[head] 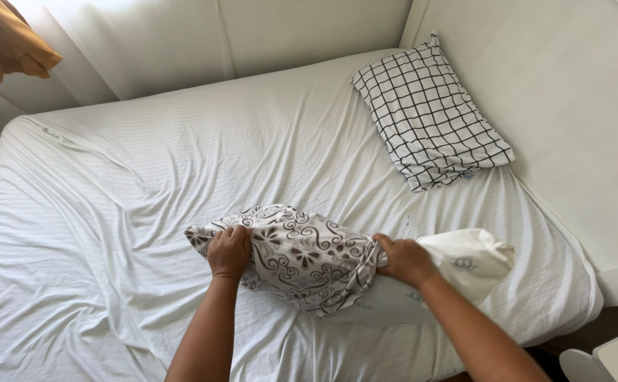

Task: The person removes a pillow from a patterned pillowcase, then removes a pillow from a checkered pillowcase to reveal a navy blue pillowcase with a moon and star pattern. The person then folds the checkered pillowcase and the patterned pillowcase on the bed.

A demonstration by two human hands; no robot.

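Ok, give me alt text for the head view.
Both hands, left and right, grip a floral pillowcase partly covering a white pillow on a white-sheeted bed. A grid-checked pillow lies at the far right corner.

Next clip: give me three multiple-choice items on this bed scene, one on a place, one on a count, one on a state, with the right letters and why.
1. Where does the checked pillow lie?
A. far right corner of the bed
B. on the floor
C. under the hands

2. How many pillows show?
A. one
B. two
C. four

3. How far is the floral pillowcase on its pillow?
A. fully on
B. partly on
C. lying apart

Answers:
1 A: the checked pillow lies by the wall at the far right of the bed.
2 B: it and the white pillow are the only ones.
3 B: the floral pillowcase, gripped by the left hand and right hand, leaves one end bare.
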